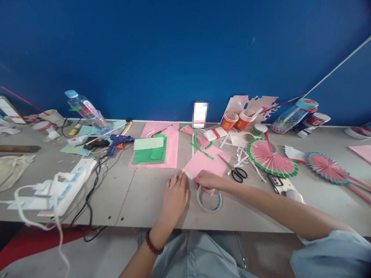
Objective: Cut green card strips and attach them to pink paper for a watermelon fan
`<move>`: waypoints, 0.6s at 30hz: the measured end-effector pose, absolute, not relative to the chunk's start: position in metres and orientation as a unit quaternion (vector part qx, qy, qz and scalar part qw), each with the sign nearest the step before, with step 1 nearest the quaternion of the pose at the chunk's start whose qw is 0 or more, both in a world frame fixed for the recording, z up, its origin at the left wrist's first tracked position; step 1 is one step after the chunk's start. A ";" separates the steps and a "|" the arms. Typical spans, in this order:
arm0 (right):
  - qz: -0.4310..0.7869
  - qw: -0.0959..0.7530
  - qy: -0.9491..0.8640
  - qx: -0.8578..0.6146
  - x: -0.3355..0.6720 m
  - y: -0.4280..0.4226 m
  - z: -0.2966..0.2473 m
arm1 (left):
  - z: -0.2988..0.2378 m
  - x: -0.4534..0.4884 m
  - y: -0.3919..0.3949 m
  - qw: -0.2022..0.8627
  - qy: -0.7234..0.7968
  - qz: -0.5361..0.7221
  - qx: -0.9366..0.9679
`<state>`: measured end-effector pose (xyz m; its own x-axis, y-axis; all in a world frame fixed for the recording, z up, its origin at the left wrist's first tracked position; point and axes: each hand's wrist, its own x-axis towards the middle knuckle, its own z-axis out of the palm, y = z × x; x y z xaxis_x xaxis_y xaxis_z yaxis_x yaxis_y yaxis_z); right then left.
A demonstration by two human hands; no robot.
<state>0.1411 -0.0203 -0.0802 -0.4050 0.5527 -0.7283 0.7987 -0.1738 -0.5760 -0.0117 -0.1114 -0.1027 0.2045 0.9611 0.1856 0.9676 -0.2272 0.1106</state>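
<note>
Hands met at the near corner of a pink sheet [207, 164] in the head view, on the grey table [145, 197]. My left hand [174, 195] lay flat, its fingers [181, 178] stretched out together, holding nothing, their tips touching the sheet's corner, where a short white strip [189, 175] showed. My right hand [207, 179] rested on the sheet's near edge with its fingers curled down; I could not tell whether they gripped the paper or only pressed it. A tape roll [209, 200] lay just below that hand, touching the wrist. Black-handled scissors [236, 172] lay just beside the sheet on the right. Farther right was a pink and green paper fan [271, 158]. Left of the sheet, green paper [150, 152] sat on a larger pink sheet [173, 148], with a blue glue gun [118, 141] beyond it.
</note>
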 end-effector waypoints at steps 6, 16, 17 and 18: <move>-0.546 0.107 0.631 0.541 0.139 -0.020 -0.081 | -0.100 -0.013 -0.110 0.015 -0.617 -0.094 -0.781; -0.555 0.110 0.615 0.550 0.140 -0.019 -0.082 | -0.099 -0.013 -0.113 0.021 -0.613 -0.091 -0.784; -0.553 0.112 0.617 0.549 0.140 -0.018 -0.082 | -0.099 -0.013 -0.114 0.021 -0.613 -0.092 -0.784; -0.551 0.114 0.618 0.548 0.140 -0.017 -0.082 | -0.100 -0.013 -0.114 0.022 -0.612 -0.093 -0.785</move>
